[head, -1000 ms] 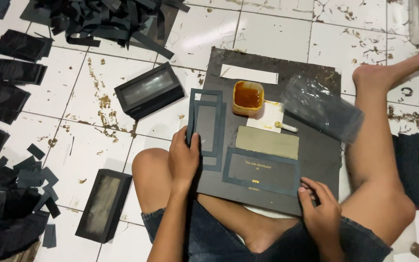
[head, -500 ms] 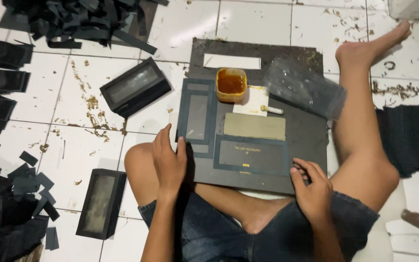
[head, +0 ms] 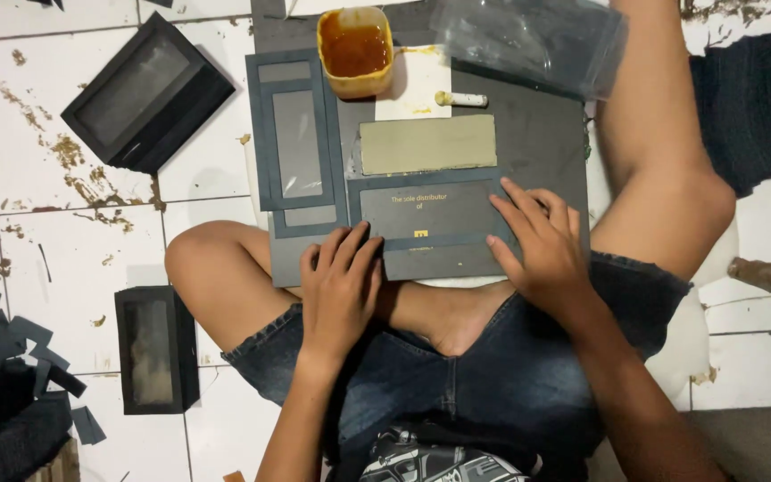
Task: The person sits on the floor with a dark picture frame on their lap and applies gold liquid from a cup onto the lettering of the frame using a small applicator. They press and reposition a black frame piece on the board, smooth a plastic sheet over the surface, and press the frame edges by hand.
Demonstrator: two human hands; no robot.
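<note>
Two bare hands press a flat dark cardboard panel (head: pixel 435 219) on a lap board (head: pixel 546 143).
Panel's long axis runs three to nine o'clock; left hand (head: pixel 341 290) at seven, right hand (head: pixel 537 241) at four; fingers spread flat, gripping nothing.

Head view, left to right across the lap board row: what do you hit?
Black windowed box on the floor → left hand → dark printed panel → right hand → raised knee → dark cloth pile.
</note>
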